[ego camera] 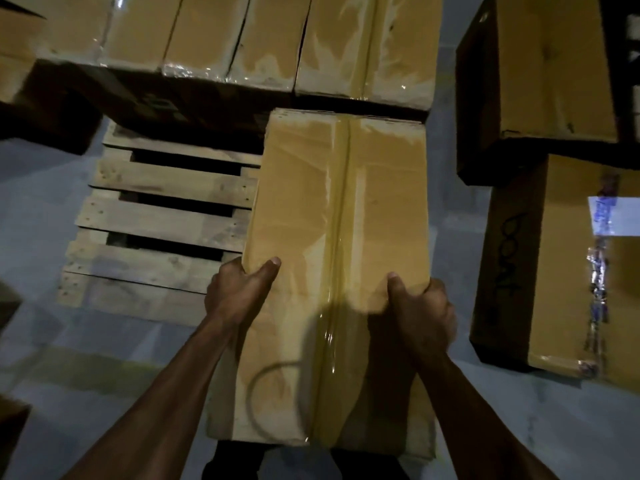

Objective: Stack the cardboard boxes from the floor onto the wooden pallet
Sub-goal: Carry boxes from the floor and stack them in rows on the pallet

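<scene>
At the centre of the head view, a long cardboard box (332, 271) sealed with clear tape along its top seam is held lengthwise, its far end over the right side of the wooden pallet (162, 220) and its near end close to the person's body at 6 o'clock. The left hand (239, 292) grips the box's left edge, thumb laid flat on the top face and the fingers curled down the side out of sight. The right hand (422, 313) grips the right edge the same way, thumb on top near the tape, fingers wrapped over the edge. Both forearms reach up from 6 o'clock, angled inward. At 12 o'clock a row of taped boxes (263, 39) sits on the pallet's far part. At 3 o'clock more boxes (568, 258) stand on the grey floor (41, 358).
</scene>
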Available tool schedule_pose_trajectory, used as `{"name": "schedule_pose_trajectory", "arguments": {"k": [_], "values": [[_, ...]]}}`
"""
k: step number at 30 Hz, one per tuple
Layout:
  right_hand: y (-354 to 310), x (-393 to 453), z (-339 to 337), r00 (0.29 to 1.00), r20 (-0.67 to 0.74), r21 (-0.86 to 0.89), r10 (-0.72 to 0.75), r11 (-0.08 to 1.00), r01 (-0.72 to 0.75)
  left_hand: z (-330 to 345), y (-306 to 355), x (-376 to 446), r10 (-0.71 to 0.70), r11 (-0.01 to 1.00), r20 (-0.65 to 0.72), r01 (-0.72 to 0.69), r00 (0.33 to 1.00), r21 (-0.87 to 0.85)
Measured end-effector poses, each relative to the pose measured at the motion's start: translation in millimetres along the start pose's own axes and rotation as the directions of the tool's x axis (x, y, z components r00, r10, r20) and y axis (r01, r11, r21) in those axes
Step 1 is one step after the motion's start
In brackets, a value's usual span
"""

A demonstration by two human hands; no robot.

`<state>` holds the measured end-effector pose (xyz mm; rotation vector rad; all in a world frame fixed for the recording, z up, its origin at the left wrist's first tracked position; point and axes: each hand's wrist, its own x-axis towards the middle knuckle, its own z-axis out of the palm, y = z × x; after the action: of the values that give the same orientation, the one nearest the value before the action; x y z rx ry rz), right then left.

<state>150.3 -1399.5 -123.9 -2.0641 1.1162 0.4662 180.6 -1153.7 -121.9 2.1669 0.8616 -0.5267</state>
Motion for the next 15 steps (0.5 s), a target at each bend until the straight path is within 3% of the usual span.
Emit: {"name": "schedule_pose_trajectory", "arguments": {"k": [8, 15], "values": [[15, 59, 29, 0.995, -0.048, 0.089, -0.086, 0.992, 0.090, 42, 4, 47, 0.069, 0.997, -0.028, -0.070, 0.997, -0.035], [12, 92, 61, 0.983, 0.023, 0.110, -0.180, 0.978, 0.176, 72, -5, 100, 0.087, 0.992, 0.007, -0.086, 0.996, -0.092]]}}
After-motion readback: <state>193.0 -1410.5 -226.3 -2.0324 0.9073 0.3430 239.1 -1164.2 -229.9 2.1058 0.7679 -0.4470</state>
